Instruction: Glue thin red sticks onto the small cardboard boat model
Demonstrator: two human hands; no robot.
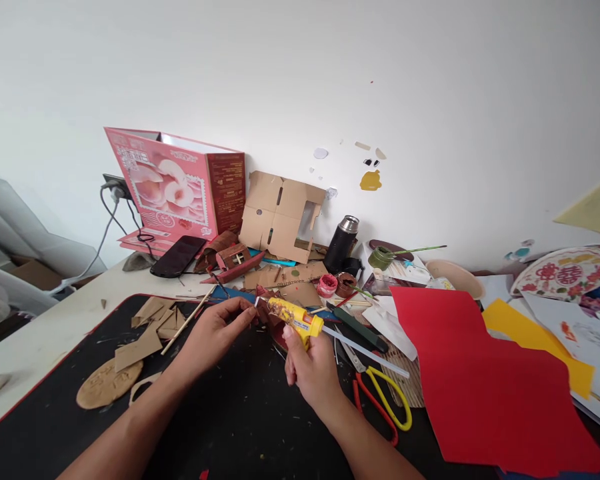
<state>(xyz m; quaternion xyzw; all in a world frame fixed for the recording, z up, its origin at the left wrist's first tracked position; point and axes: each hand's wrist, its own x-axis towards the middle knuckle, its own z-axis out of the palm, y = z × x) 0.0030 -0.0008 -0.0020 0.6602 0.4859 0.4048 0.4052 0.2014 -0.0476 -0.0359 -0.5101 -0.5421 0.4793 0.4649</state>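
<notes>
My right hand (pixel 313 370) is wrapped round the grip of a yellow hot glue gun (pixel 293 315), whose nozzle points left. A long translucent glue stick (pixel 370 350) sticks out of its back end. My left hand (pixel 225 323) is closed in a pinch close to the nozzle; what its fingertips hold is too small to make out. Below and behind the gun lies a reddish-brown piece (pixel 267 319), partly hidden by the gun. Past my hands stands a small painted model boat (pixel 240 263) with a brown cabin.
Cardboard scraps (pixel 153 327) and an oval carved disc (pixel 109 383) lie left on the black mat (pixel 220 427). Right are scissors (pixel 380 400), a dark green cutter (pixel 357 327) and red paper (pixel 490 380). Behind stand paint jars (pixel 327 287), a black flask (pixel 341 245) and a pink box (pixel 175 187).
</notes>
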